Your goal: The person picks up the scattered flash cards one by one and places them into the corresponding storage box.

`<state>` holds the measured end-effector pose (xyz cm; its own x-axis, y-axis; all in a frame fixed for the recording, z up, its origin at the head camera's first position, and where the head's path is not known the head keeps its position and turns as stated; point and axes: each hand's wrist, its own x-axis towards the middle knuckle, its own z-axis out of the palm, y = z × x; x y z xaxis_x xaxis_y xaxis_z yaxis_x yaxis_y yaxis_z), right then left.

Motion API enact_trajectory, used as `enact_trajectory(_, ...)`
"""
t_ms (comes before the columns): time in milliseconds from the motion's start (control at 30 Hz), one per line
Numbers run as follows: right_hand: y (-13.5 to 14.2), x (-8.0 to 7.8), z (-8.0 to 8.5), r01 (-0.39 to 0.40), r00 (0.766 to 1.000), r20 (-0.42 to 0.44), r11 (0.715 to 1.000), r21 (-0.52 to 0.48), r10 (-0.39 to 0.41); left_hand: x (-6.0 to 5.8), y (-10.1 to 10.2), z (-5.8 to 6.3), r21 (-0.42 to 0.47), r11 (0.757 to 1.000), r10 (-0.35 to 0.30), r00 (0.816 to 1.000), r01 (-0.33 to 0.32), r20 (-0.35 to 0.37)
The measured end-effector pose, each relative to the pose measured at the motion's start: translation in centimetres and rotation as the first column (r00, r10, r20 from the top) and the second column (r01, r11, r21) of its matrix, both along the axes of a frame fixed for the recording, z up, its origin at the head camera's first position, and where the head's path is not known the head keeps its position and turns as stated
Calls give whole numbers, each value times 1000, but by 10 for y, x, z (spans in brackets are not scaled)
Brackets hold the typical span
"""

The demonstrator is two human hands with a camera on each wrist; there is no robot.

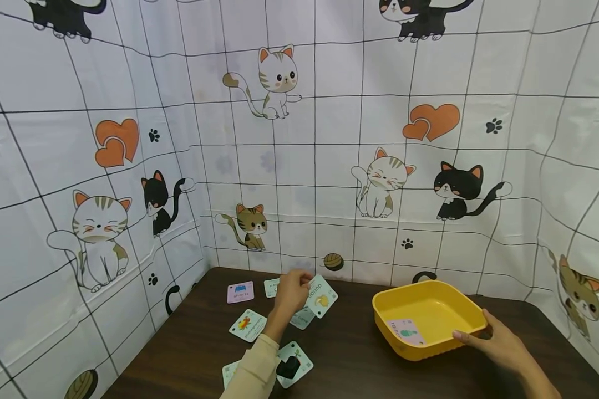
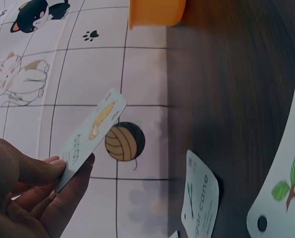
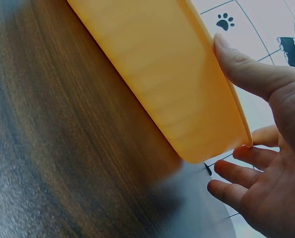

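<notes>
My left hand pinches a flash card between thumb and fingers, raised over the loose cards near the back of the table. In the left wrist view, the held card shows a yellow picture and part of a printed word. My right hand grips the right corner of a yellow plastic basin, its thumb along the rim and its fingers around the outside. In the right wrist view, the basin's wall fills the upper middle. Inside the basin lies a pink card.
Several cards lie about my left arm: a purple shorts card, a card with an orange-red picture, a sugar cane card and a red-fruit card. A cat-print curtain hangs around the dark wooden table.
</notes>
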<state>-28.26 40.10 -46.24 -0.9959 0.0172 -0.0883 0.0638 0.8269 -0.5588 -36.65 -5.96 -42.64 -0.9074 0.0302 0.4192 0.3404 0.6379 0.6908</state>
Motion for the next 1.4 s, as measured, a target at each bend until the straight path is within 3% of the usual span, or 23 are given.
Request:
enact_trajectory(333, -5, 2, 0, 14, 1000, 6, 1000, 1, -14, 2, 20, -4, 6, 999, -43, 999, 43, -6)
enact_trajectory(733, -3, 1, -1, 14, 1000, -24, 1000, -8, -14, 4, 42, 2, -11, 999, -42, 999, 42, -24)
enact_trajectory(1400, -3, 4, -1, 38, 999, -32, 999, -32, -39, 12, 91, 3, -11, 993, -118, 992, 117, -45)
